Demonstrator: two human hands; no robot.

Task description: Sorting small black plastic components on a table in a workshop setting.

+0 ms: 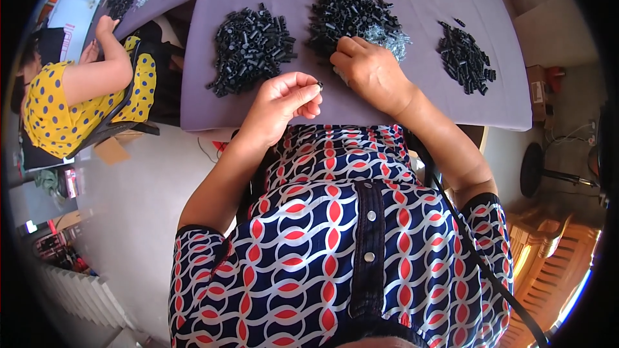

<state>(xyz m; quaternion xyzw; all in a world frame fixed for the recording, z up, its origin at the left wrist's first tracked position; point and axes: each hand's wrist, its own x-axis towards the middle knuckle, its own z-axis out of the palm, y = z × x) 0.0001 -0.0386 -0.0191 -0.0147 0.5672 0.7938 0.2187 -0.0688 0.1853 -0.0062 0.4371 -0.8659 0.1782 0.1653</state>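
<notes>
Between the thumb and fingers of my left hand point(288, 104) is a small black cylindrical piece point(320, 84), its end poking out past the fingertips. My right hand point(374, 74) is bent over the table beside a heap of small clear pieces point(389, 40). Its fingers are curled together, and whatever they pinch is hidden beneath them. Just beyond the right hand lies a large pile of black cylindrical pieces point(348, 13). Another pile of black pieces point(250, 50) sits to the left, past my left hand. A smaller black pile point(465, 57) is off to the right.
A cloth-covered table point(412, 103) spans the front. At the left, a person in a yellow spotted top point(51, 109) sits at another table holding similar piles. To the right stand a black round-based stand point(532, 169) and a wooden chair point(554, 264).
</notes>
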